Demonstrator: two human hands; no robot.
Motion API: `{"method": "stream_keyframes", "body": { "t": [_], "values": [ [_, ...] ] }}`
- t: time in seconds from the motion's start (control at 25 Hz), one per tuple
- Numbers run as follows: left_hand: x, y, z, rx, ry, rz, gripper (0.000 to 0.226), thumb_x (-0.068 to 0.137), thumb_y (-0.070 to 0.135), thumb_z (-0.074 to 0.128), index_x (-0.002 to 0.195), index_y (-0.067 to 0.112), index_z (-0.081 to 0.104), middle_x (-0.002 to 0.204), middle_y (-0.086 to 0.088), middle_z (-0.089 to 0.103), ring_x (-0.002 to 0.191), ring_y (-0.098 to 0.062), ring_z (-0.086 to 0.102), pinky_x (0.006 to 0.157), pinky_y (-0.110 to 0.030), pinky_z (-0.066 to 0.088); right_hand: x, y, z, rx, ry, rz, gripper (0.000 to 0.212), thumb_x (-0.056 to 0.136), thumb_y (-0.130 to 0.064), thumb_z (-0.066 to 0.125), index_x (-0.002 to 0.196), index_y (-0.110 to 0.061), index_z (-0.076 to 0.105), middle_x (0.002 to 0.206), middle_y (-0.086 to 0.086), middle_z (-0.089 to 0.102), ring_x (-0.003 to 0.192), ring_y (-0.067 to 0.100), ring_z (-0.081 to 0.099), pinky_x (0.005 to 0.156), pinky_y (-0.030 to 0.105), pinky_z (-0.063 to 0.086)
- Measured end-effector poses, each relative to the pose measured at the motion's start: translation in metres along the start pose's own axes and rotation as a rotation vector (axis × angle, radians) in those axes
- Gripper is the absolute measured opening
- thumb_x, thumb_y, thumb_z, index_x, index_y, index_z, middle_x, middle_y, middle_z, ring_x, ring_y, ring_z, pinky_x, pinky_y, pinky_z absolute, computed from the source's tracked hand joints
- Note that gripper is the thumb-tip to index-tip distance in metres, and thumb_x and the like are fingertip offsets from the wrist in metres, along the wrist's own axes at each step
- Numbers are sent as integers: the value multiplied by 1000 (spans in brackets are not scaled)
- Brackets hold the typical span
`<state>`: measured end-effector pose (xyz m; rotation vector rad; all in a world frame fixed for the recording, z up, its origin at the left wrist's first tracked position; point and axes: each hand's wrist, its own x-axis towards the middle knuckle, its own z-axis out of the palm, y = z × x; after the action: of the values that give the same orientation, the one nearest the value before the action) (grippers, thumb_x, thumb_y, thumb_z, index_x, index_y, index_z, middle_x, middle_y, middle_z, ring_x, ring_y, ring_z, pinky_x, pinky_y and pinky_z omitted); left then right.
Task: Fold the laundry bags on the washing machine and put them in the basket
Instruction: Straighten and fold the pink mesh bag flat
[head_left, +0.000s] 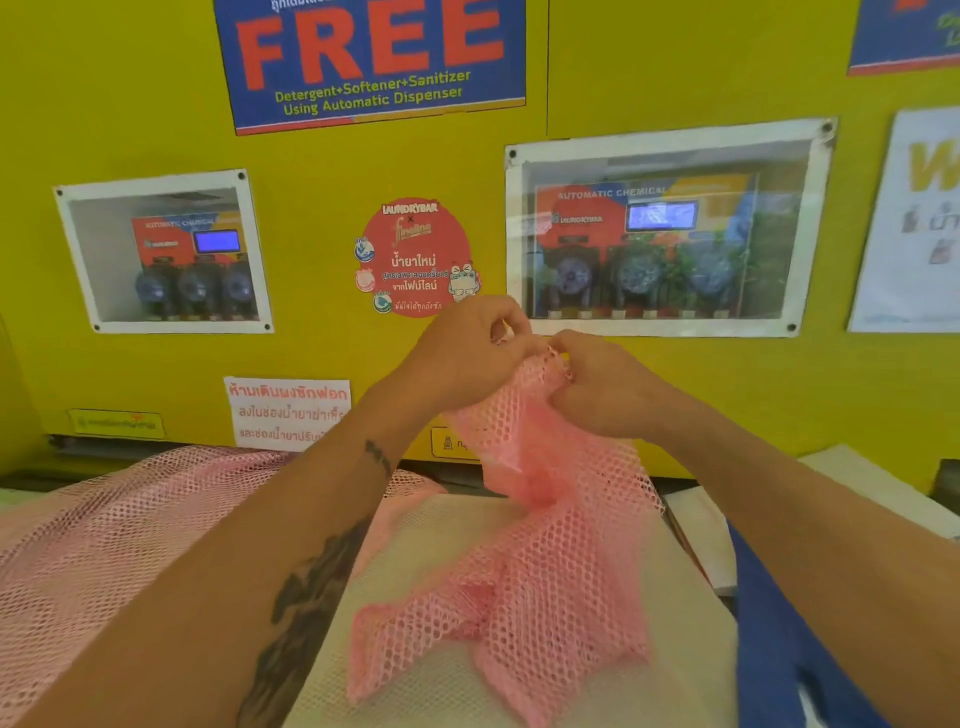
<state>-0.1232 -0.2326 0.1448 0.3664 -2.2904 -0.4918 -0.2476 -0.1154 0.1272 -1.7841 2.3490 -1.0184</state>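
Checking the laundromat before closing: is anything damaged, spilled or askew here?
Nothing stands out. Both hands hold up a pink mesh bag; another bag lies unfolded at left, as expected mid-task.

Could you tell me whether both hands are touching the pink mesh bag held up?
Touching. The head view shows the left hand and right hand both pinching the top edge of the pink mesh bag.

laundry bag (524, 571): pink open mesh cloth (coarse holes) | wall (363, 353): glossy yellow | window frames (670, 136): white plastic
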Motion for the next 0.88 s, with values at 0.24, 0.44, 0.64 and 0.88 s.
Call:
{"method": "stream_keyframes", "body": {
  "t": [0.24,0.44,0.64,0.88],
  "values": [
    [-24,-40,7,-53,-129,-101,12,86,25,71,76,22,66,74,6,59,62,-6,52,64,-33,47,0,14,-30,-28,-199,135,54,87,-14,67,139,-21,52,126,0,60,112,21,59,85,34,48],
    [-12,-18,-1,-106,54,28,3,84,19,72,81,20,70,75,8,59,60,2,50,65,-24,42,12,13,5,-49,-242,1,7,82,-7,65,87,-2,63,79,8,63,73,23,61,61,36,43],
    [-38,-51,-17,-502,-97,-248,14,87,32,61,97,25,67,93,1,64,80,-15,63,75,-33,49,10,16,-11,45,-117,-48,24,92,-15,58,74,-1,65,73,18,64,63,22,60,61,36,45],
    [-56,-72,44,-358,-343,-343,62,80,14,68,135,37,50,131,9,57,117,-10,56,89,-30,54,3,2,-39,368,-175,-129,23,97,-12,57,111,-16,76,109,1,76,100,19,72,92,35,53]
  ]
}}
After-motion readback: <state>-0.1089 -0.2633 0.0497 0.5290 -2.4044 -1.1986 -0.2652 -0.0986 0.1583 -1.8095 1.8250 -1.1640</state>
